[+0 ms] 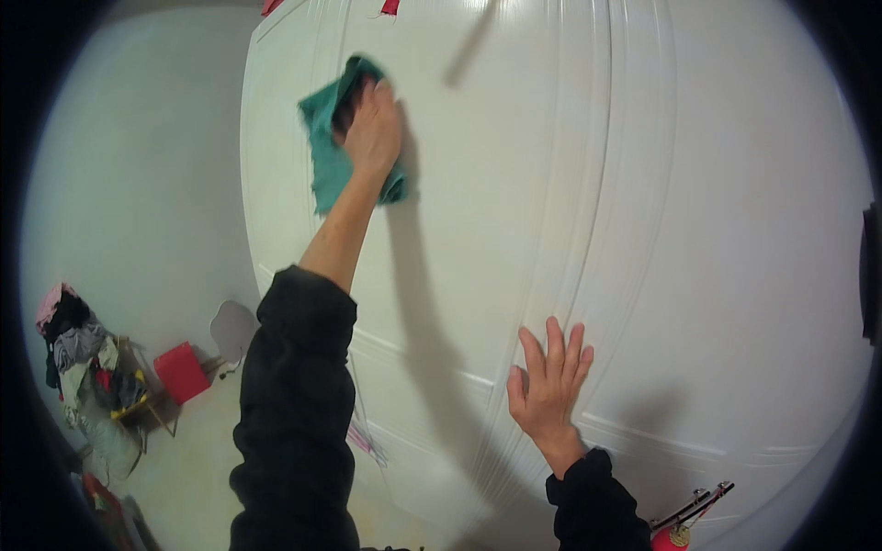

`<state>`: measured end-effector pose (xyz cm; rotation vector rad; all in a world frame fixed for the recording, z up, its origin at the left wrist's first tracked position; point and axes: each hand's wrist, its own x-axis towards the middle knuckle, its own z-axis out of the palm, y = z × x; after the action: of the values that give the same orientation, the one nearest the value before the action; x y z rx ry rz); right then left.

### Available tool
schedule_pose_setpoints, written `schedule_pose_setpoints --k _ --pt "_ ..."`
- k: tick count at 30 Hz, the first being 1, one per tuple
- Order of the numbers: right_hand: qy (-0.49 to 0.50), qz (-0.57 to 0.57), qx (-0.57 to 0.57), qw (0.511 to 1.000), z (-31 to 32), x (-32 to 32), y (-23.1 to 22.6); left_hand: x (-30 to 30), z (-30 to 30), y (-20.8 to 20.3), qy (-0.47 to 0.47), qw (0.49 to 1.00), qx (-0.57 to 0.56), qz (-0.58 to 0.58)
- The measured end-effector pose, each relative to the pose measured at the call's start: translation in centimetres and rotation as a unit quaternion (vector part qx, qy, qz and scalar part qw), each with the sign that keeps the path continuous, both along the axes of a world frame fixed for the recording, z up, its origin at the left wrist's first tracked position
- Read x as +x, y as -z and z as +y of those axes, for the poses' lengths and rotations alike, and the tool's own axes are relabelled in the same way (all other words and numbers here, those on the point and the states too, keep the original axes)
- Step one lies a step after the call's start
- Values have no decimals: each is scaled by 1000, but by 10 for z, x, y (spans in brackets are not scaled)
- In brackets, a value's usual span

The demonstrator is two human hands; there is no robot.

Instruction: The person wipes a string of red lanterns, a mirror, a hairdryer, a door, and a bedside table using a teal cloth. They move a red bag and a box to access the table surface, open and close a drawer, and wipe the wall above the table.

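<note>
My left hand point(375, 133) is raised high, its fingers curled on a green cloth point(331, 156) that lies against a white panelled door point(478, 230). The cloth is bunched under the fingers at its top, and a loose part hangs below on the left. Lower down and to the right, my right hand point(548, 386) rests on the same white panelling, with its fingers spread and nothing in them. Both arms wear dark sleeves, the left one pushed up toward the elbow. A long shadow of the left arm falls on the door.
At the lower left, a pile of clothes point(83, 344) sits on a wooden-legged stand, beside a red box-like object point(182, 373) and a pale rounded panel point(232, 329). A red item with dark metal-like bars point(694, 507) shows at the bottom right.
</note>
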<state>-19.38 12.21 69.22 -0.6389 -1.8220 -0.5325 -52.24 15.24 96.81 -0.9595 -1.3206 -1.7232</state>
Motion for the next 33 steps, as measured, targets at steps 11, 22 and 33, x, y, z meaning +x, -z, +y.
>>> schedule_pose_setpoints --k 11,22,33 --pt "101 56 -5 993 6 -33 7 146 1 -88 -13 798 58 600" --pt "171 43 58 983 19 -29 13 -41 -67 -73 61 974 -148 158" --pt "188 42 85 978 23 -37 15 -86 -65 164 -51 965 -144 212"
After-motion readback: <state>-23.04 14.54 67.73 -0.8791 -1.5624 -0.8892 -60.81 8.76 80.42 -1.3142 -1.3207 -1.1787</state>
